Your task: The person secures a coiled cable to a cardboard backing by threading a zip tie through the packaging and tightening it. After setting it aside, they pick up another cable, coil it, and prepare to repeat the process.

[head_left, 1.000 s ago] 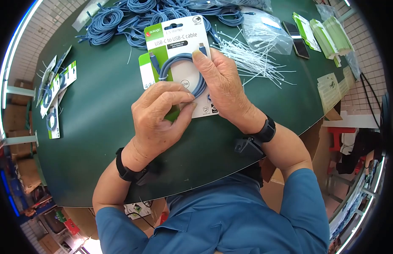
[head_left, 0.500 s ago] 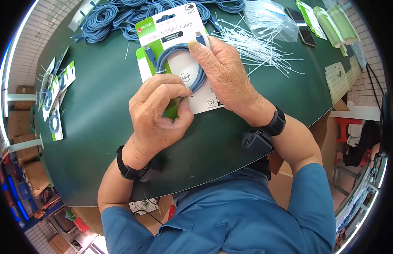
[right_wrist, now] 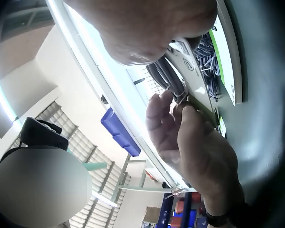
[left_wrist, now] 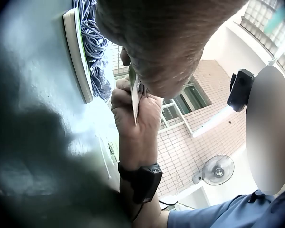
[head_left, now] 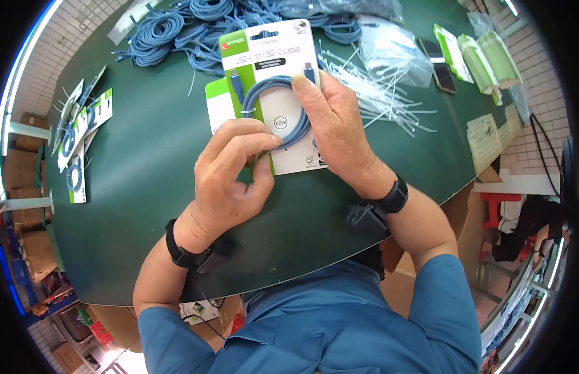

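A white and green packaging card faces up in front of the person, with a blue USB-C cable coiled on it. A white tie wraps the coil's left side, and both plugs lie near the card's upper half. The right hand holds the card by its right edge, thumb on the front, other fingers behind. The left hand has curled fingers at the coil's lower left, index fingertip on the cable, thumb close to the card's lower edge. In the right wrist view, the left fingertips meet the cable beside its tie.
More cards lie under the held one. Behind are heaped blue cables, white cable ties and a plastic bag. To the right lie a phone and green-white cards. Carded cables lie at left.
The left thumb has drawn back a little from the index fingertip, down toward the card's lower edge. The right hand keeps its hold on the card. The head view has shifted slightly.
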Demonstrator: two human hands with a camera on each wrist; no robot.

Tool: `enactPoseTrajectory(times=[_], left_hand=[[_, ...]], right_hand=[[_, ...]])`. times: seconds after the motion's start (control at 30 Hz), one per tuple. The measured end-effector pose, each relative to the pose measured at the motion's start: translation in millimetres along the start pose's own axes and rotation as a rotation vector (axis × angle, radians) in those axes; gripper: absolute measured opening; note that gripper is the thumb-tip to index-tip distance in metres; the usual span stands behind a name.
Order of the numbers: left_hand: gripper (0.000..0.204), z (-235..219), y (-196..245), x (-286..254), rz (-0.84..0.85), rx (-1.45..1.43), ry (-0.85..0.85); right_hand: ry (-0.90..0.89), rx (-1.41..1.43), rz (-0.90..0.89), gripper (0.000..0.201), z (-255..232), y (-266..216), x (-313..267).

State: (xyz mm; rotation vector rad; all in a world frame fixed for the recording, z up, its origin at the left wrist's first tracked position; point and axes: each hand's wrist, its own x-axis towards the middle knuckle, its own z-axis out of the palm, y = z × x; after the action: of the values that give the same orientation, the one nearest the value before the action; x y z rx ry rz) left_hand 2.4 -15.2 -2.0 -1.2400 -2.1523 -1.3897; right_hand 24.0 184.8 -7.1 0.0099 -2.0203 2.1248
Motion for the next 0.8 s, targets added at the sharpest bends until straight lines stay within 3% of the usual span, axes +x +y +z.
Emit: enactPoseTrajectory(times=[0.07, 0.17, 0.2, 0.3, 0.33, 0.43, 0.57, 0.67, 0.7, 0.73, 0.77, 0.8], left_hand=[[0.04, 0.3, 1.9, 2.7, 0.021, -0.017, 0.031], [0.047, 5.5, 5.2, 8.5, -0.093, -0.243, 0.377], [0.047, 6.5, 5.3, 8.5, -0.075, -0.242, 0.4], [0.047, 6.1, 3.9, 5.4, -0.459, -0.673, 0.258], [0.047, 3.0, 4.3, 5.7, -0.449, -0.671, 0.273], [0.046, -9.0, 6.5, 4.1, -0.804, -0.978, -0.073], [0.043, -18.2, 6.1, 6.0, -0.83, -0.898, -0.132], [0.038, -29.3, 8.7, 15.8, -0.743, -0.716, -0.108], [0.036, -33.9, 9.1, 18.8, -0.706, -0.622, -0.1], [0.036, -39.3, 8.1, 20.9, -0.702, -0.629, -0.086], [0.034, -45.7, 6.1, 22.7, -0.617, -0.432, -0.112], [0.033, -51.7, 4.7, 23.5, -0.535, -0.233, -0.136]], right_hand=[[0.024, 0.04, -0.03, 0.037, 0.1, -3.1, 1.6], [0.07, 0.138, -0.08, 0.039, 1.0, -6.4, 3.2], [0.066, 0.165, -0.081, 0.04, 2.1, -7.2, 1.6], [0.039, 0.217, -0.086, 0.041, 6.2, -9.4, -3.7], [0.015, 0.222, -0.082, 0.042, 7.5, -9.9, -6.4], [-0.041, 0.23, -0.065, 0.043, 7.9, -9.1, -8.5], [-0.107, 0.226, -0.03, 0.042, 1.7, -10.6, -2.6], [0.035, 0.1, -0.285, 0.041, 2.6, -17.6, 7.5], [0.023, 0.09, -0.287, 0.041, -2.6, -18.9, 11.1], [0.12, -0.082, -0.409, 0.046, -12.7, -19.4, 14.7], [0.217, -0.252, -0.533, 0.052, -20.6, -21.7, 17.7], [0.202, -0.257, -0.537, 0.052, -24.5, -27.1, 18.1]])
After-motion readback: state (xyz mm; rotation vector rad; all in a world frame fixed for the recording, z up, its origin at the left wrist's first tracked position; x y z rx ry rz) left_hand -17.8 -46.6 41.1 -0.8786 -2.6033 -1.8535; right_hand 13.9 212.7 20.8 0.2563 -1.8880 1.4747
